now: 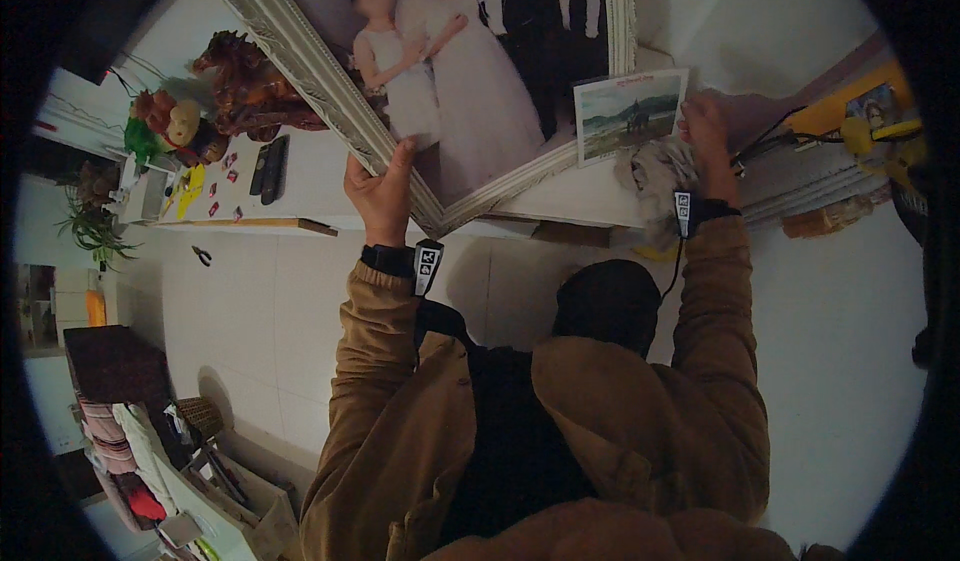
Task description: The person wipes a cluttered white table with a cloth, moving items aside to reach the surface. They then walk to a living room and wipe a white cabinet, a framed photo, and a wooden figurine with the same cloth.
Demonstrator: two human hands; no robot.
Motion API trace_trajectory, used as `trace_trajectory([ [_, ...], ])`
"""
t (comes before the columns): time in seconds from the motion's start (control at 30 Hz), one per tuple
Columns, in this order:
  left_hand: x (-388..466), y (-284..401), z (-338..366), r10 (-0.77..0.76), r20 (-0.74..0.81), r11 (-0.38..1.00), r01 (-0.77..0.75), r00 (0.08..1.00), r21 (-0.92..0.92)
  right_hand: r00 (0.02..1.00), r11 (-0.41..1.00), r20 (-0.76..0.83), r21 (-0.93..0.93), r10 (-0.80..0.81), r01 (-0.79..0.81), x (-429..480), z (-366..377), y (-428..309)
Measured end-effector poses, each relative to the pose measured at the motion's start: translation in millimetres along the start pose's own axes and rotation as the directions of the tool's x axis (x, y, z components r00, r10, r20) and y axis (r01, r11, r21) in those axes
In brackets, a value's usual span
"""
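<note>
A large wedding-style photograph in an ornate white frame (300, 58) leans tilted over a white cabinet top (300, 178), one corner pointing down towards me. My left hand (384, 193) grips the frame's lower left edge, thumb on the front. My right hand (705, 130) holds a small landscape picture (630, 118) by its right edge, in front of the big frame's lower right side. A crumpled grey cloth (656, 171) hangs beneath my right hand; whether the fingers hold it too, I cannot tell.
On the cabinet at left stand a brown horse figurine (251, 85), a black remote control (270, 169) and small red packets (214, 208). Pliers (201, 255) lie on the floor. A wicker basket (199, 415) stands at lower left; a yellow object with cables (825, 122) is at right.
</note>
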State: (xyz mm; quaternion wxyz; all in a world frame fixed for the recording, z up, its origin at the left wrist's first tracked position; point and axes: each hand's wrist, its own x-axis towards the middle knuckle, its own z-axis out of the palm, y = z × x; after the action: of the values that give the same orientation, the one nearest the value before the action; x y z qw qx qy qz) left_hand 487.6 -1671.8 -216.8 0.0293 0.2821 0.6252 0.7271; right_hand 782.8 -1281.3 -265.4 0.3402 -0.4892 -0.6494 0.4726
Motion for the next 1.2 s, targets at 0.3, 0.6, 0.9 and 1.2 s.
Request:
trace_trajectory([
  [0.3, 1, -1, 3, 0.015, -0.041, 1.0, -0.016, 0.999, -0.018, 0.967, 0.962, -0.018, 0.106, -0.252, 0.253, -22, -6, -42],
  [0.6, 2, 0, 4, 0.029, -0.004, 0.998, -0.029, 1.0, -0.06, 0.945, 0.872, 0.037, 0.398, -0.326, 0.286, -70, 70, -87],
  [0.9, 1, 1, 8, 0.096, -0.009, 0.994, -0.096, 0.995, -0.044, 0.928, 0.89, 0.126, 0.355, -0.35, 0.287, -80, 105, -67],
  [1.2, 1, 2, 11, 0.123, -0.015, 0.991, -0.124, 0.992, -0.056, 0.928, 0.89, 0.164, 0.381, -0.333, 0.252, -77, 106, -49],
])
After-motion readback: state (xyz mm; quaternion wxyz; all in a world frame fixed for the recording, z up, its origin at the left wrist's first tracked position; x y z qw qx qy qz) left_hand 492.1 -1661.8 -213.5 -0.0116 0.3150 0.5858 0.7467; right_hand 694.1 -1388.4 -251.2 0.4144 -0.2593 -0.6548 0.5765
